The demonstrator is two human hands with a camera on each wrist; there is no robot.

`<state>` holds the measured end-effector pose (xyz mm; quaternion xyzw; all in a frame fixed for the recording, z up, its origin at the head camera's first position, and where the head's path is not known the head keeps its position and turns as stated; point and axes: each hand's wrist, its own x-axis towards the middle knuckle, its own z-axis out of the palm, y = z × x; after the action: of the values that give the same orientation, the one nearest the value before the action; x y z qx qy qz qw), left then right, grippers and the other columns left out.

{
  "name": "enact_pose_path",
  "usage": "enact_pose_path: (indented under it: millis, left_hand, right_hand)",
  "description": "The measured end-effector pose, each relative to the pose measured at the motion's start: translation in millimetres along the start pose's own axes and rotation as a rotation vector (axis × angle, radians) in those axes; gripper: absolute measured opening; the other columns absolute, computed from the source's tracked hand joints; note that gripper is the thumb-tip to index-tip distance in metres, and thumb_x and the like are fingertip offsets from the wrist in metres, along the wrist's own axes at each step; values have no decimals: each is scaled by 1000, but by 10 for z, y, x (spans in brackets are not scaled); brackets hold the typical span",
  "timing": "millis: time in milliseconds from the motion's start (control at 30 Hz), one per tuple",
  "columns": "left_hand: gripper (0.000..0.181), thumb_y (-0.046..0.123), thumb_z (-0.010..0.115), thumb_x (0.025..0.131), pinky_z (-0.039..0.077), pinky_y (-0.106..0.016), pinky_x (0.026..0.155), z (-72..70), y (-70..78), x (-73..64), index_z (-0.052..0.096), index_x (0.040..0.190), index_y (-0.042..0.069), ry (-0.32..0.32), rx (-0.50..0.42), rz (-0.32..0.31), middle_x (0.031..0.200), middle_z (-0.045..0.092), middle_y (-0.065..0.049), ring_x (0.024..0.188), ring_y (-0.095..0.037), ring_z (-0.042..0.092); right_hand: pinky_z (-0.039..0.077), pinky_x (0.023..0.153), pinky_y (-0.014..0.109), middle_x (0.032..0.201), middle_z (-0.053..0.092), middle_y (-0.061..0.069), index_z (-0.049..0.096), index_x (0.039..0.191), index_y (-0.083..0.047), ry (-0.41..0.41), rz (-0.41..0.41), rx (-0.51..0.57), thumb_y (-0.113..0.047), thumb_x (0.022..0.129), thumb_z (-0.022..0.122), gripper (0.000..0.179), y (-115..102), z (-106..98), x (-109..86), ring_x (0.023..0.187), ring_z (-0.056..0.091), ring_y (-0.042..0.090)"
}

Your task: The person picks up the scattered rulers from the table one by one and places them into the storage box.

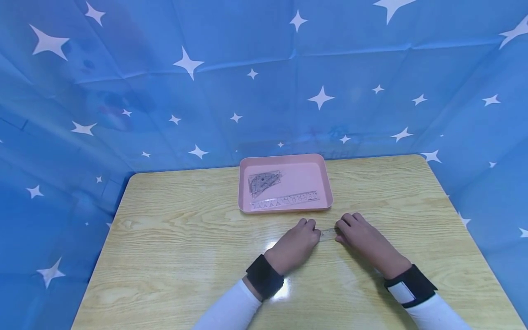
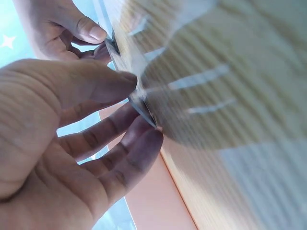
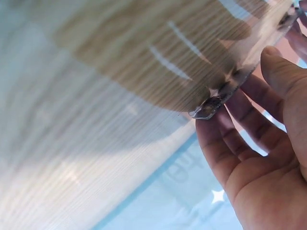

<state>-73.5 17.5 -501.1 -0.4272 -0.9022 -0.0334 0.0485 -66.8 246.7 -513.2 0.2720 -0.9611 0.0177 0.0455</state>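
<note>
Between my two hands lies a clear plastic ruler-like piece (image 1: 327, 234) with faint markings, low over the table just in front of the pink tray. My left hand (image 1: 294, 245) pinches its left end between thumb and fingertips. The right hand (image 1: 363, 238) grips the other end; in the right wrist view, its fingers sit under the clear edge (image 3: 211, 108) and the thumb is over it. My fingers cover both ends in the head view, so its full outline is hidden.
A pink tray (image 1: 303, 176) stands at the table's back edge. In it lie a clear ruler (image 1: 284, 200) along the front and overlapping clear drawing pieces, including a protractor (image 1: 264, 181), at the left. Behind the wooden table (image 1: 173, 238) hangs a blue star-patterned cloth (image 1: 255, 101).
</note>
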Motion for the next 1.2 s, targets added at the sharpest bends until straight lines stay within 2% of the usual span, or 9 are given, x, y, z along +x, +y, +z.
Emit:
enact_pose_path:
  millis: [200, 367, 567, 867, 1200]
  left_hand:
    - [21, 4, 66, 93, 49, -25, 73, 14, -17, -23, 75, 111, 11, -23, -7, -38, 101, 63, -1, 86, -15, 53]
    - [22, 3, 67, 93, 47, -25, 70, 19, -28, -51, 75, 112, 11, -18, -11, -65, 100, 62, -2, 84, -16, 52]
    - [22, 3, 68, 92, 48, -24, 70, 12, -29, -67, 75, 112, 10, -7, -7, -59, 99, 62, -2, 83, -16, 51]
    - [21, 0, 66, 92, 50, -25, 74, 50, -55, -75, 73, 109, 9, 8, -6, -47, 98, 62, -1, 85, -15, 53]
    - [24, -3, 64, 90, 48, -26, 72, 24, -106, -66, 66, 112, 7, 22, -40, -60, 97, 58, -3, 85, -16, 51]
  right_hand:
    - [54, 83, 36, 101, 60, 4, 67, 107, -9, -7, 1, 8, -28, 95, 75, 24, -15, 4, 9, 92, 54, 21]
    - [54, 82, 36, 101, 60, 3, 68, 107, -9, 2, -5, 9, -27, 94, 76, 24, -6, 5, 3, 92, 54, 20]
    - [55, 80, 35, 101, 61, 4, 68, 108, -8, 24, -15, 19, -27, 94, 77, 25, -3, 21, -4, 91, 54, 19]
    - [55, 79, 35, 103, 62, 3, 70, 107, -10, 30, -21, 126, -25, 92, 78, 23, 5, 34, 3, 91, 55, 17]
    - [51, 77, 36, 97, 59, 1, 68, 100, -8, -51, 21, 251, -22, 86, 85, 26, 32, -5, 104, 88, 53, 16]
